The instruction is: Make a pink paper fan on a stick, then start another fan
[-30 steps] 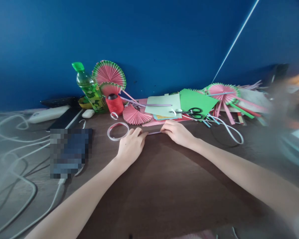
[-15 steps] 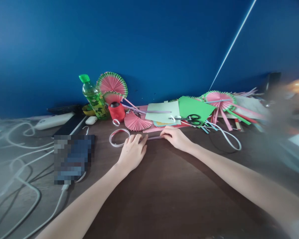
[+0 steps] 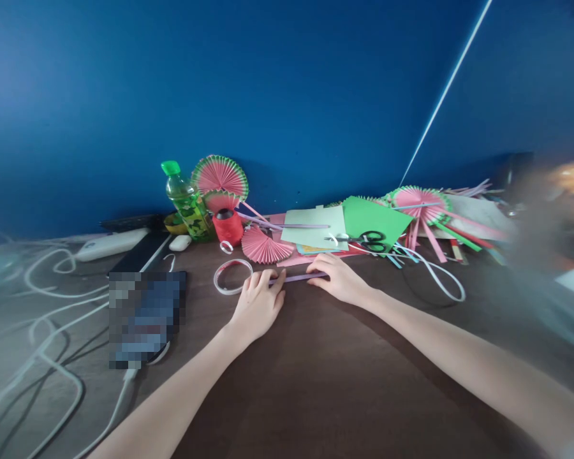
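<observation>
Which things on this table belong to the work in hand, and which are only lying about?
In hand: purple paper strip; left hand and right hand, both on it.
Lying about: tape ring, scissors, green bottle, red spool, pink paper fan, green paper sheet.

place: home craft desk | cues: paper fans (image 3: 266, 246), scissors (image 3: 370, 241), charger cables (image 3: 52, 306), blue wall (image 3: 287, 95)
</observation>
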### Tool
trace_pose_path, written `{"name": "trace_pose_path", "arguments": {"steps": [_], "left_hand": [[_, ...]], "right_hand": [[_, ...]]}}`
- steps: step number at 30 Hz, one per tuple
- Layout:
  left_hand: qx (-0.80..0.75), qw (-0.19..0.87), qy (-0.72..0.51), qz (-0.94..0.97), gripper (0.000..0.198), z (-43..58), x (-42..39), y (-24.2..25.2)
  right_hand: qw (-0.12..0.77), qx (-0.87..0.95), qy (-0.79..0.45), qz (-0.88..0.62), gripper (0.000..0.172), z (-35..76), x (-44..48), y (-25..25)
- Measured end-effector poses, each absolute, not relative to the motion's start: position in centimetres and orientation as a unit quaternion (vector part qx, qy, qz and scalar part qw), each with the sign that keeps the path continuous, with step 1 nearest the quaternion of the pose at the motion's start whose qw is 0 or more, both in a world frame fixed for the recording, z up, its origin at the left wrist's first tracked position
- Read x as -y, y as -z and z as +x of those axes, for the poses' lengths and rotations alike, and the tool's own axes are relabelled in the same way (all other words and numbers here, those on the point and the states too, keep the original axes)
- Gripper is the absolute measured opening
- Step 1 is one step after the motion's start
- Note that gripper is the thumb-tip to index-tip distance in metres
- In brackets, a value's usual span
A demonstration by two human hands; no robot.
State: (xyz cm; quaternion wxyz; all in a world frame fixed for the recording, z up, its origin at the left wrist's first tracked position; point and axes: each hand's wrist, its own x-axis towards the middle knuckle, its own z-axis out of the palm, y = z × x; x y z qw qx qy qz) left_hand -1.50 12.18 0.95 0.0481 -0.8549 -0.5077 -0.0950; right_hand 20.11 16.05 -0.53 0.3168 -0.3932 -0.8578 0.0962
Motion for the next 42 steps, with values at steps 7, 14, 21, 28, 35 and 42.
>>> {"name": "trace_pose_path", "arguments": {"steps": [7, 14, 21, 28, 35, 42], "left_hand": [[0.506, 0.047, 0.123, -0.852, 0.043, -1.6, -12.1, -0.8], [0.616, 0.145, 0.192, -0.75, 0.027, -3.0, -12.4, -1.6], [0.675, 0.058, 0.119, -0.726, 0.016, -4.1, -12.9, -2.4], [0.536, -0.328, 0.387, -0.675, 0.018, -1.7, -11.9, -3.0], [0.364, -0.492, 0.391, -0.688, 0.046, -0.3, -10.9, -2.0], [0.339, -0.485, 0.416, -0.69, 0.043, 0.4, -10.3, -1.4]], "right_hand": [[0.321, 0.861, -0.092, -0.383, 0.011, 20.2, -16.2, 0.7], [0.331, 0.831, -0.019, -0.447, 0.016, 20.3, -16.0, 0.8], [0.349, 0.815, 0.006, -0.462, 0.024, 20.4, -15.7, 0.6], [0.448, 0.808, 0.011, -0.382, 0.025, 19.4, -13.5, -0.6], [0.454, 0.846, -0.06, -0.275, 0.046, 17.9, -11.2, -1.3], [0.428, 0.86, -0.097, -0.261, 0.052, 17.9, -11.1, -1.1]]}}
